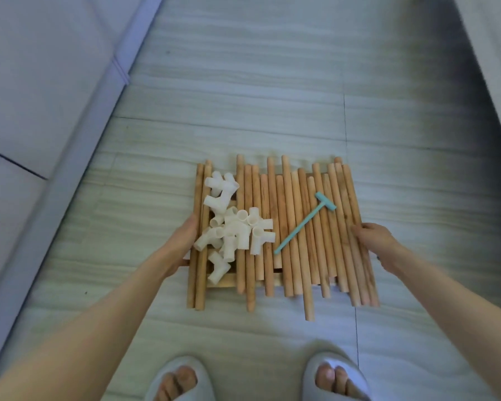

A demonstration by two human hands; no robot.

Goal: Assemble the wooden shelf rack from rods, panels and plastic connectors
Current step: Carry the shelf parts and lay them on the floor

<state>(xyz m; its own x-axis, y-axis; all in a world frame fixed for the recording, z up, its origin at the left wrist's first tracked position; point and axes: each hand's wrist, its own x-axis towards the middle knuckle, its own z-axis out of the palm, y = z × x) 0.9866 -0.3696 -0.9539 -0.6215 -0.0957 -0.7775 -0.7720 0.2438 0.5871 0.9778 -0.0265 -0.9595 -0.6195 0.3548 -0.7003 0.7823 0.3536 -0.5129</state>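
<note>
Wooden rods (pixel 287 233), a whole layer of them side by side, riding on top of a flat panel (pixel 229 282) that only peeks out at the near edge. White plastic connectors (pixel 232 227) heaped loose on the left half, small teal mallet (pixel 304 225) lying diagonally across the right half. Everything sitting low over the pale tiled floor (pixel 243 96), just ahead of a pair of slippered feet (pixel 180 380); can't tell if it's actually touching down yet.

Left hand (pixel 182 244) clasping the left edge, fingers tucked under out of sight. Right hand (pixel 373 241) curled round the right edge, thumb over the outermost rods. So both hands holding the stack like a tray, nothing assembled so far.

Looks like the "get the parts down and sorted" stage. Tips for doing it cleanly:
- Keep it dead level. Round rods plus any tilt = rolling everywhere, connectors and mallet along for the ride.
- Lower both sides together, near edge first if anything.
- Once flat, slide fingers out sideways, no yanking.
- Then split into piles: rods, connectors, panel, mallet off to one side.

Probably worth clearing the connectors first, since that pile looks the least stable.
</note>
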